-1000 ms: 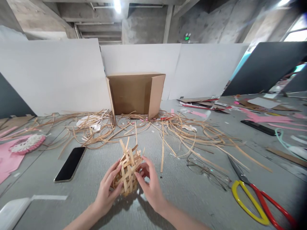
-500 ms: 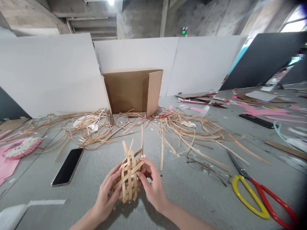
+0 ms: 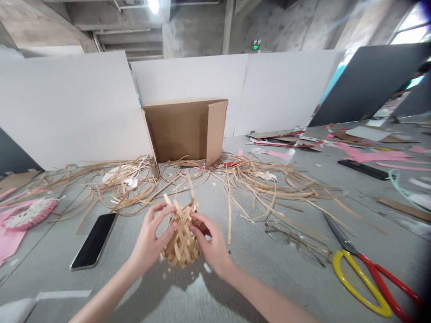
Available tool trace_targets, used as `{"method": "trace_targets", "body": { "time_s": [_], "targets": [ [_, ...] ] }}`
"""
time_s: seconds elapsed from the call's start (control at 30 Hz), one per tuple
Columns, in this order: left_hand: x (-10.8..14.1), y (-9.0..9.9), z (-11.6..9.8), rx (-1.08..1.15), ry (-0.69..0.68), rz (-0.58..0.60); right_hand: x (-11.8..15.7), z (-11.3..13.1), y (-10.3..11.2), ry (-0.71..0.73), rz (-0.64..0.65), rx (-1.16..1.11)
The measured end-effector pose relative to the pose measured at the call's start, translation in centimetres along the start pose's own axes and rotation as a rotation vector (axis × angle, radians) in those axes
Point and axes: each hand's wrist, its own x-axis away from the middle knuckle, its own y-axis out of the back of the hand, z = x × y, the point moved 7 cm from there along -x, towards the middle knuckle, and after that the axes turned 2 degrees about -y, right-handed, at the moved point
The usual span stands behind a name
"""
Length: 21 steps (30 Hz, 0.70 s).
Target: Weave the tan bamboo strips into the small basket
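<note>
A small basket woven from pale strips is between my hands, its loose strip ends pointing up and away from me. My left hand has its fingers bent around the upper left side, thumb and fingertips at the strips. On the right side, my right hand pinches the weave near the top between thumb and fingers. The basket's far side is hidden, and its strip tips are slightly blurred.
Loose strips lie tangled behind, around an open cardboard box. A phone is at the left. Glasses and large scissors lie at the right. White panels stand behind.
The basket has tilted and risen a little away from me. My left hand has moved up from its lower side to near the top, its fingers more raised.
</note>
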Motion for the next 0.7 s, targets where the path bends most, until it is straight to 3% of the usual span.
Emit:
{"method": "trace_targets", "body": {
  "time_s": [0.1, 0.2, 0.37, 0.53, 0.7],
  "targets": [
    [-3.6, 0.7, -0.1, 0.005, 0.001, 0.02, -2.3, 1.6, 0.2, 0.111, 0.026, 0.07],
    [-6.6, 1.2, -0.3, 0.037, 0.008, 0.149, -5.1, 3.5, 0.5, 0.153, 0.08, 0.096],
    [-10.5, 3.6, -1.7, 0.073, -0.001, 0.101, -9.0, 7.1, 0.5, 0.211, 0.224, 0.141],
    [-11.5, 3.6, -2.3, 0.384, 0.09, 0.084, -10.4, 9.2, 0.9, 0.266, 0.246, 0.184],
    [-11.5, 4.3, -2.8, 0.47, 0.095, 0.011, -10.7, 10.0, 1.8, 0.301, 0.203, 0.197]
  ]
}}
